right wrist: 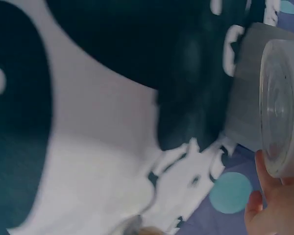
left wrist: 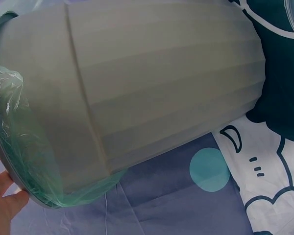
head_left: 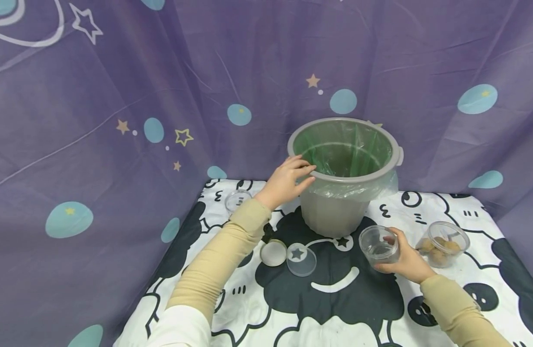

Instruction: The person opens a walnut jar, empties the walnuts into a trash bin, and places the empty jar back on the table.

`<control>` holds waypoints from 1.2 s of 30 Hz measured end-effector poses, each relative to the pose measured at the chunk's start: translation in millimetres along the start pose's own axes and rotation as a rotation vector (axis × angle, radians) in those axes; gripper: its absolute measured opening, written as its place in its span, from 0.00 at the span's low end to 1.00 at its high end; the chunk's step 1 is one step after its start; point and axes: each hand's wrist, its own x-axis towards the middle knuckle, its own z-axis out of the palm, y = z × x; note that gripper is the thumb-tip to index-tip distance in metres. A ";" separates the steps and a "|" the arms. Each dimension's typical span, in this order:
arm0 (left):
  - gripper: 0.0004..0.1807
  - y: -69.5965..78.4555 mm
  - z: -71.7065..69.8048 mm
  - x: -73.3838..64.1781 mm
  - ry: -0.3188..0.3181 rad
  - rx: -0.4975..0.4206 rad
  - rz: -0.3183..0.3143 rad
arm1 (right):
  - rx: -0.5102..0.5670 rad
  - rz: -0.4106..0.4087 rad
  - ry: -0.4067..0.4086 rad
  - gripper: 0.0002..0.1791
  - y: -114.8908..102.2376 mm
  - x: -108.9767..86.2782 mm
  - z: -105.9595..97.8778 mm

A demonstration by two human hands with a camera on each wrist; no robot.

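Note:
My left hand [head_left: 288,182] is at the near left rim of a grey trash bin [head_left: 336,212]. Its fingers are fairly straight and touch the rim, as the left wrist view also shows at the hand [left wrist: 5,196]. A green see-through bag [head_left: 340,149] lines the bin and folds over its rim. In my right hand [head_left: 405,260] is a clear plastic cup [head_left: 379,246], gripped round its side just above the cloth. The right wrist view shows the base of that cup [right wrist: 279,107]. No contents can be made out in it.
Right of my right hand a clear tub [head_left: 448,236] holds several brown round pieces. Near the bin lie a pale gold-rimmed lid [head_left: 273,253] and a clear round disc [head_left: 302,265]. Another clear round piece [head_left: 238,199] lies behind my left forearm. A purple curtain [head_left: 266,58] hangs behind.

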 end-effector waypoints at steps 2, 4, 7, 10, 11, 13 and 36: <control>0.20 0.4 0.0 0.2 -0.004 0.004 -0.002 | 0.014 -0.004 -0.012 0.59 5.5 -1.2 5.8; 0.20 0.3 0.1 0.4 -0.004 0.005 -0.001 | 0.015 -0.005 -0.013 0.58 10.4 -2.2 10.7; 0.20 0.1 0.1 0.6 -0.001 0.003 0.001 | 0.023 -0.009 -0.008 0.59 16.4 -2.8 16.6; 0.20 -0.2 0.1 0.6 0.007 -0.005 0.004 | 0.022 -0.003 -0.001 0.59 20.3 -2.9 21.4; 0.20 -0.3 0.1 0.5 0.008 -0.006 0.005 | 0.026 -0.003 0.001 0.59 21.5 -2.9 22.8; 0.20 -0.5 0.2 0.4 0.013 -0.009 0.008 | 0.031 -0.001 0.002 0.58 23.1 -3.2 25.6; 0.21 0.4 1.0 -1.3 0.006 -0.005 -0.007 | -0.050 0.054 0.006 0.59 42.0 -5.6 27.0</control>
